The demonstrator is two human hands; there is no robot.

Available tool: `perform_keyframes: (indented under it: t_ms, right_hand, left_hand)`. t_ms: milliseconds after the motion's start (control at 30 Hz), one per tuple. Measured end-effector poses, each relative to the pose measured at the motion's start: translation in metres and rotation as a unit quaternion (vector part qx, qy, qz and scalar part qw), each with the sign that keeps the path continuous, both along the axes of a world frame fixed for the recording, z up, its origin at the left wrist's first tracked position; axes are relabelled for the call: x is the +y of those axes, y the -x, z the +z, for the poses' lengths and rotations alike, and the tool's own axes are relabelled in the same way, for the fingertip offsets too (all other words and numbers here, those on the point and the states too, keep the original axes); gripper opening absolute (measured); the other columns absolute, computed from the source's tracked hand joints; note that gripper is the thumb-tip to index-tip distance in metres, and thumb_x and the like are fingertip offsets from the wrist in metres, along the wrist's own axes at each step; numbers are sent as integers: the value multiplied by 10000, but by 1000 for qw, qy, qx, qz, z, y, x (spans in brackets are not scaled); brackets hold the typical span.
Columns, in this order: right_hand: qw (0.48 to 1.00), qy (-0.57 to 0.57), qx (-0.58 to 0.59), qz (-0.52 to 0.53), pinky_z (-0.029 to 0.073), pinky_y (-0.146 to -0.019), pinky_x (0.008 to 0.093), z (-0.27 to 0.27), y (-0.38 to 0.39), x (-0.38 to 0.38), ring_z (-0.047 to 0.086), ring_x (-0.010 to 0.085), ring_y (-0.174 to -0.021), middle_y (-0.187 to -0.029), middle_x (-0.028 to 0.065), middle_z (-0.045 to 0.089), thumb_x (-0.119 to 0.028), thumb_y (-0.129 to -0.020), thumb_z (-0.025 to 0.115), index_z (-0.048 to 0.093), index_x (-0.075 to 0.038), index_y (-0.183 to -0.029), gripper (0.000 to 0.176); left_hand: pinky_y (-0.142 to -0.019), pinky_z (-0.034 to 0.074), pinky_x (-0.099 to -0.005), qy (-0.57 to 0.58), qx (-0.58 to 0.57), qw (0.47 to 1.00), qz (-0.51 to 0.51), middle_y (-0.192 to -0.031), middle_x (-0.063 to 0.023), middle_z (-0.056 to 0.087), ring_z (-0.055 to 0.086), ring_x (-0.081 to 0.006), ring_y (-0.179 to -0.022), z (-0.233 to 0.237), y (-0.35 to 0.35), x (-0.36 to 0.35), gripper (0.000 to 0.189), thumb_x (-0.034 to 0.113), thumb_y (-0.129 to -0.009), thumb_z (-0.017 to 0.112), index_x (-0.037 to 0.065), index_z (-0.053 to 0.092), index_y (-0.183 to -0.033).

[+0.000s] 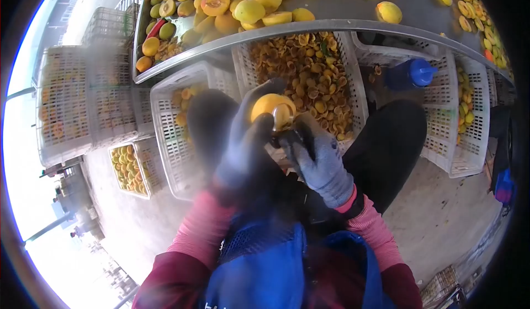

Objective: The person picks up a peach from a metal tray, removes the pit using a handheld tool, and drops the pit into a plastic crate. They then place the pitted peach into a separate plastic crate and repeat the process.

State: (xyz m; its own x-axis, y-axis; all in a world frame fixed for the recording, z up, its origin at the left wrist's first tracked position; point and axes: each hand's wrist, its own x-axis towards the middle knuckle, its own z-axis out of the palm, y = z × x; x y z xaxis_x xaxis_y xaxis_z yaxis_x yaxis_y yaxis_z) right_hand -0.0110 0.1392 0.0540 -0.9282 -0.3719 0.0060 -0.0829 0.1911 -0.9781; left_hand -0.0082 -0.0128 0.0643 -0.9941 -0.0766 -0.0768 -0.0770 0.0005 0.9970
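Your left hand, in a blue-grey knit glove, is pinching a round, smooth yellow-orange fruit between thumb and fingers, while your right hand, gloved alike and darkened at the fingertips, is closing on a shiny, curved, loop-shaped tool at the fruit's near right side. The fingers are hiding the tool's handle, and you are not seeing from here how deep its loop is sitting. If the glove fabric is getting wet with juice, the fruit could be turning in your left grip, and the loop could be skidding off its curve towards your left thumb, which is lying close beside it. Pressing too hard with the right could be tearing the flesh; squeezing too hard with the left could be bruising it. Just beyond the grip, the white perforated plastic crate is holding a heap of brownish-orange, cup-shaped fruit scraps, so a loosening pinch could be dropping the fruit among them, or down between your dark-trousered legs. Farther ahead, the raised edge of the grey metal table is running across; a hand lifting carelessly could be knocking against it. To the right beyond the grip, the blue plastic bottle is standing clear of both hands.
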Motion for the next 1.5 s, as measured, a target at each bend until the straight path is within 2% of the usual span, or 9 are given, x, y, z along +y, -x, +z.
perform_keyframes:
  t_ms: [433,633,767,867,967,1067,1233,1367,1500]
  right_hand:
    - [993,63,-93,-40,494,-632,393,-13,-30,-8,630,340,-779,-890,204,621,-199,-858,595,548,-30,-1041,253]
    - [987,-10,161,-19,486,-544,289,-38,-35,-1,575,188,-622,-884,138,572,-165,-935,439,395,17,-1241,359]
    - [968,167,-184,-35,435,-439,241,-70,-35,9,533,141,-482,-735,94,571,-181,-958,411,439,21,-1187,307]
    - [961,136,-233,-63,418,-415,235,-83,-28,17,527,133,-468,-665,79,561,-201,-962,426,489,15,-1107,268]
    - [967,127,-204,-84,428,-424,237,-118,-29,11,535,136,-478,-638,72,557,-221,-962,442,508,12,-1074,268]
    - [966,109,-221,-77,432,-425,241,-136,-30,7,541,142,-485,-649,74,561,-225,-961,448,508,10,-1079,270]
    - [880,262,-385,-90,417,-386,254,-84,-4,-4,522,151,-451,-630,74,555,-232,-957,456,512,6,-1064,267]
    - [940,97,-314,-96,369,-329,268,-168,-32,-3,473,151,-385,-583,65,532,-262,-953,463,518,-6,-1024,271]
    - [925,173,-325,-96,337,-314,266,-173,-32,-10,453,137,-367,-559,46,516,-292,-935,500,532,-29,-976,268]
  left_hand:
    - [-820,443,-285,4,-39,991,130,-957,-77,599,562,-157,-885,2,-15,32,557,486,-957,298,11,560,-1080]
    - [-815,447,-307,143,56,985,79,-1021,-106,587,560,-197,-924,4,-14,19,342,269,-951,412,-16,536,-1094]
    - [-794,457,-346,443,159,868,160,-959,-119,599,575,-226,-900,11,18,-66,346,282,-896,494,8,552,-1099]
    - [-789,456,-381,368,103,888,257,-902,-135,624,600,-280,-888,12,64,-161,332,282,-858,571,56,574,-1102]
    - [-813,462,-409,675,91,690,245,-1012,-134,607,590,-341,-920,-8,100,-259,338,358,-802,621,134,630,-1054]
    - [-809,467,-423,744,20,661,94,-1068,-128,588,588,-341,-916,-37,111,-335,295,372,-804,594,141,665,-973]
    - [-781,476,-411,795,-98,585,128,-995,-146,626,593,-314,-944,14,167,-283,357,449,-797,528,174,674,-971]
    - [-888,446,-405,769,-237,592,38,-1173,-148,584,553,-328,-1087,6,206,-263,597,615,-781,522,125,596,-1113]
    - [-862,461,-392,773,-270,574,12,-1138,-189,595,565,-332,-1068,-42,236,-308,476,422,-786,554,60,610,-1091]
